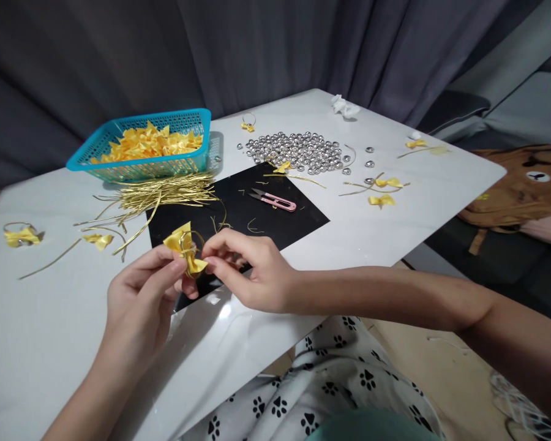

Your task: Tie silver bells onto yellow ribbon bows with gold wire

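My left hand pinches a yellow ribbon bow between thumb and fingers, above the near edge of a black sheet. A thin gold cord curves in a loop around the bow's middle. From the right, my right hand has thumb and index finger closed at the bow's lower right tip, beside the loop. Its other fingers are curled under and partly hidden. On the sheet behind the hands lies a pair of pink-handled thread snips, with several short cord clippings around it.
A blue basket of yellow bows stands at the back left. Before it lies a bundle of gold cords. Silver beads are spread at the back centre. Loose bows with cords lie right; another bow lies far left.
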Demonstrator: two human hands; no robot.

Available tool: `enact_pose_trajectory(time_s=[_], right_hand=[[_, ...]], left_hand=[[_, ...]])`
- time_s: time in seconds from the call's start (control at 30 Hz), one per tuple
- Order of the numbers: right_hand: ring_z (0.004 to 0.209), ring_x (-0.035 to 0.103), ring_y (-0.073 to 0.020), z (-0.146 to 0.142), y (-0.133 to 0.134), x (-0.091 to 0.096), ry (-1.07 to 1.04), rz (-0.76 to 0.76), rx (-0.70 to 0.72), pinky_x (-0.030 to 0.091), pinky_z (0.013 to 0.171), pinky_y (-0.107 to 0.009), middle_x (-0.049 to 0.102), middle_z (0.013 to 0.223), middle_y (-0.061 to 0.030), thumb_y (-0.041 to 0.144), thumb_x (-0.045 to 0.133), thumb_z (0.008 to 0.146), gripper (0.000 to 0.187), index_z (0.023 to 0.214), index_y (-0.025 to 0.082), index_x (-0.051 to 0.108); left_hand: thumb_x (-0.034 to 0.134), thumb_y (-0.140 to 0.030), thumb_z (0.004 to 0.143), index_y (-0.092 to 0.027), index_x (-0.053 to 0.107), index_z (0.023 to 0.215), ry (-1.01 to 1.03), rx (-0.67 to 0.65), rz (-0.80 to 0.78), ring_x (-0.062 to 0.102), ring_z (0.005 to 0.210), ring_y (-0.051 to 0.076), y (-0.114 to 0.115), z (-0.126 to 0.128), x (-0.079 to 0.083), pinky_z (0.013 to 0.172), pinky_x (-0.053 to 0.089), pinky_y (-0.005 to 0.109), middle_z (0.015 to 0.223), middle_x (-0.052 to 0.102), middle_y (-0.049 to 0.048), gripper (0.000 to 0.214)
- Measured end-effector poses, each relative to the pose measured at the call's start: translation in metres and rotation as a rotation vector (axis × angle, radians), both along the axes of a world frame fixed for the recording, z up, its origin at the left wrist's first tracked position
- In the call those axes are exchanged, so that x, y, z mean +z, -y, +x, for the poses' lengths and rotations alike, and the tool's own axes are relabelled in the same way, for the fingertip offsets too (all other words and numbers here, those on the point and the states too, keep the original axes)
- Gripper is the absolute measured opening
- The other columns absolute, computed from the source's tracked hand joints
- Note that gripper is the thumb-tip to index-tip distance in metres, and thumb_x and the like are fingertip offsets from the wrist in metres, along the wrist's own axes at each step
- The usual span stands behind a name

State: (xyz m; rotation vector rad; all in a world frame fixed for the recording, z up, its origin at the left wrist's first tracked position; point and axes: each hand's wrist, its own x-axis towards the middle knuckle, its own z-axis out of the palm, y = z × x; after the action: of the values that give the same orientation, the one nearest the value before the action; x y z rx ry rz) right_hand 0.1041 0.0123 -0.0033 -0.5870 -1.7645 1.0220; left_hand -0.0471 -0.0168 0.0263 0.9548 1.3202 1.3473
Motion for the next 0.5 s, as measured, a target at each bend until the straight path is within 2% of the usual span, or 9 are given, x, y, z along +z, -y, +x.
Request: enact_pose_trajectory(time_s=[0.1, 0.2, 0.33, 0.43, 0.5], right_hand=[[0.055, 0.042, -0.0049, 0.0009, -0.0013, -0.0009, 0.019, 0.156, -0.062, 0.039, 0.056, -0.016, 0.05, 0.068, 0.0023, 0.014, 0.043, 0.088, 0.009, 0.084, 0.015, 0.051], [0.055, 0.04, -0.0043, 0.0013, -0.0017, -0.0017, 0.021, 0.225, -0.088, 0.039, 0.057, -0.016, 0.053, 0.071, 0.0016, 0.011, 0.041, 0.088, 0.012, 0.085, 0.015, 0.051], [0.052, 0.039, -0.0034, 0.0021, -0.0036, -0.0002, 0.029, 0.148, -0.032, 0.037, 0.053, -0.015, 0.049, 0.066, 0.0038, 0.01, 0.043, 0.086, 0.009, 0.087, 0.014, 0.052], [0.047, 0.036, -0.0024, 0.0037, -0.0076, 0.0021, 0.048, 0.048, 0.019, 0.033, 0.047, -0.014, 0.049, 0.065, 0.0044, 0.016, 0.048, 0.086, 0.006, 0.085, 0.013, 0.053], [0.046, 0.035, -0.0024, 0.005, -0.0103, 0.0031, 0.057, 0.036, 0.028, 0.031, 0.046, -0.015, 0.048, 0.063, 0.0046, 0.019, 0.05, 0.086, 0.009, 0.082, 0.013, 0.054]], left_hand=[[0.075, -0.02, 0.055, -0.019, 0.068, 0.054, 0.056, -0.031, -0.063, 0.052, 0.04, 0.004, -0.0019, 0.0011, 0.0004, 0.04, 0.044, 0.01, 0.046, 0.055, -0.0058, 0.007], [0.077, -0.021, 0.055, -0.019, 0.066, 0.051, 0.1, -0.071, -0.115, 0.051, 0.039, 0.005, -0.0021, 0.001, -0.0014, 0.038, 0.044, 0.01, 0.043, 0.052, -0.0066, 0.012], [0.078, -0.022, 0.055, -0.018, 0.062, 0.048, 0.135, -0.08, -0.142, 0.052, 0.039, 0.005, -0.0028, -0.0003, -0.0037, 0.039, 0.045, 0.01, 0.042, 0.051, -0.0067, 0.018], [0.078, -0.02, 0.052, -0.018, 0.062, 0.048, 0.165, -0.042, -0.155, 0.05, 0.038, 0.004, -0.0053, 0.0013, -0.0013, 0.038, 0.045, 0.009, 0.042, 0.051, -0.0074, 0.017], [0.078, -0.018, 0.049, -0.017, 0.063, 0.048, 0.185, -0.013, -0.161, 0.049, 0.036, 0.003, -0.0069, 0.003, 0.0011, 0.036, 0.043, 0.009, 0.042, 0.051, -0.008, 0.015]])
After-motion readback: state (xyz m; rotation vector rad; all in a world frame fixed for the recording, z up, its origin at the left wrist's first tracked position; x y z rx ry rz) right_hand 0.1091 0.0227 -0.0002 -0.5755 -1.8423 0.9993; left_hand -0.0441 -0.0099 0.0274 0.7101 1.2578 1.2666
